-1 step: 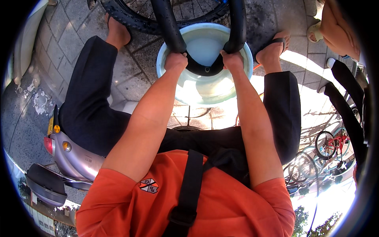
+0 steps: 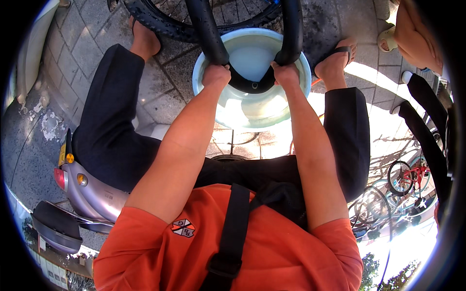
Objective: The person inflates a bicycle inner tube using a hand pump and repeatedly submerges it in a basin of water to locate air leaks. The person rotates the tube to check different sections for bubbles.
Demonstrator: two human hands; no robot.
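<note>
- Head view, upper centre: the left hand [image 2: 216, 75] is clenched around the left run of a black inner tube [image 2: 208, 34]; the right hand [image 2: 286, 75] is clenched around its right run.
- The tube hangs as a loop between the two fists, its wet bottom bend dipping into a pale blue basin [image 2: 204, 63] of water, with the valve at the lowest point.
- Both fists sit just inside the basin's near rim, left and right of centre; water shows open between and below them.
- A bicycle tyre [image 2: 160, 24] curves along the top of the frame, just behind the basin's far rim and close to the tube.
- Two sandalled feet flank the basin: the left foot [image 2: 143, 41] upper left, the right foot [image 2: 335, 63] upper right, almost touching the rim.
- Bare paving [image 2: 82, 43] lies open at upper left.
- A grey scooter [image 2: 87, 189] stands at lower left, well apart from the hands.
- Parked bicycles [image 2: 405, 177] crowd the right edge.
</note>
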